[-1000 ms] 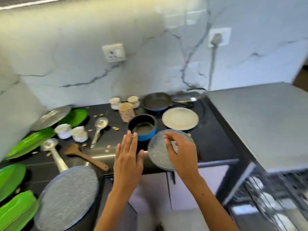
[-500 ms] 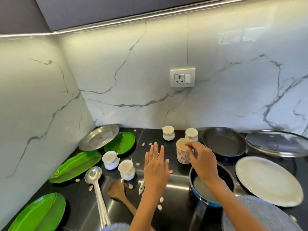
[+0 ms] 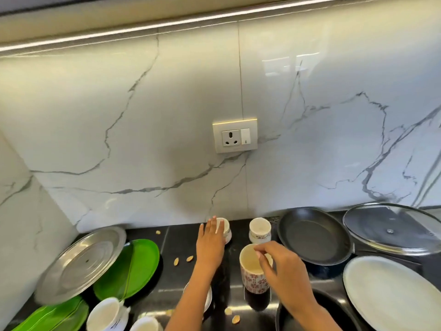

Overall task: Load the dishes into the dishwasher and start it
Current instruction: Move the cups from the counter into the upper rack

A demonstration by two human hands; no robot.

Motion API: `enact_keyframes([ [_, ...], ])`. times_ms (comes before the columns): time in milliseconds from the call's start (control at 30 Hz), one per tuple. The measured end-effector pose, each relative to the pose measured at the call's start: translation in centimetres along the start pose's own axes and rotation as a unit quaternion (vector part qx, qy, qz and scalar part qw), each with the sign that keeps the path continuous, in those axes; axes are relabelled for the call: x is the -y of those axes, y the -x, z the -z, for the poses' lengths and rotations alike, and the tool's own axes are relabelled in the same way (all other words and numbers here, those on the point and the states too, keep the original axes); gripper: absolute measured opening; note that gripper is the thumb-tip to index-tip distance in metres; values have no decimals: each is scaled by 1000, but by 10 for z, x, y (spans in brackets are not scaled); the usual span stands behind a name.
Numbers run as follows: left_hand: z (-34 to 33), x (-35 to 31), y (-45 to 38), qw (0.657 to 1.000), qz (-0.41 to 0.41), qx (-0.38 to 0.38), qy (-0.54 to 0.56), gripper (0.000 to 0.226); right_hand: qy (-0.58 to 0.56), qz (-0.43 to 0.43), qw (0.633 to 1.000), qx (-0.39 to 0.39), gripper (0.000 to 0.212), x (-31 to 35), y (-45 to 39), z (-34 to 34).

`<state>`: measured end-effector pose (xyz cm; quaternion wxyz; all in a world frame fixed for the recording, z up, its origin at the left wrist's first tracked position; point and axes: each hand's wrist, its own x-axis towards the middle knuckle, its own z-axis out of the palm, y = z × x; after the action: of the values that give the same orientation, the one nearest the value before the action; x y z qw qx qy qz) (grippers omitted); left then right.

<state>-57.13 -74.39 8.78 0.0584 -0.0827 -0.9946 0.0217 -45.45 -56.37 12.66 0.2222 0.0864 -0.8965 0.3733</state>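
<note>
Both hands go for cups on the counter at once.

The left hand (image 3: pixel 210 244), fingers straight, reaches over the small cup (image 3: pixel 225 229) by the wall, not gripping it yet. The right hand (image 3: pixel 279 266) pinches the rim of the floral cup (image 3: pixel 253 271), fingers curled, one fingertip inside. I'd close the left fully round its cup before lifting, and raise both straight up, clear of the pan (image 3: pixel 315 235) just beside.

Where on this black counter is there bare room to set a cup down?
Bare room: the dark strip between the green plate and the left hand, bar a few crumbs; also the counter front below the floral mug. Crowded: the right side, with black pan, glass lid and white plate packed close.
</note>
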Motion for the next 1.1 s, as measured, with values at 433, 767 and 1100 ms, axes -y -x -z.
enact_keyframes([
  [433, -13, 6, -40, 999, -35, 19, -24, 56, -6, 10, 1000, -8, 17, -31, 3, 7],
  [767, 89, -29, 24, 960, -146, -235, -26, 66, -46, 14, 998, -36, 23, -28, 25, 55],
  [1100, 164, -205, 165, 911, -316, -198, 177, 49, -125, -62, 988, -60, 77, -38, 117, 172],
])
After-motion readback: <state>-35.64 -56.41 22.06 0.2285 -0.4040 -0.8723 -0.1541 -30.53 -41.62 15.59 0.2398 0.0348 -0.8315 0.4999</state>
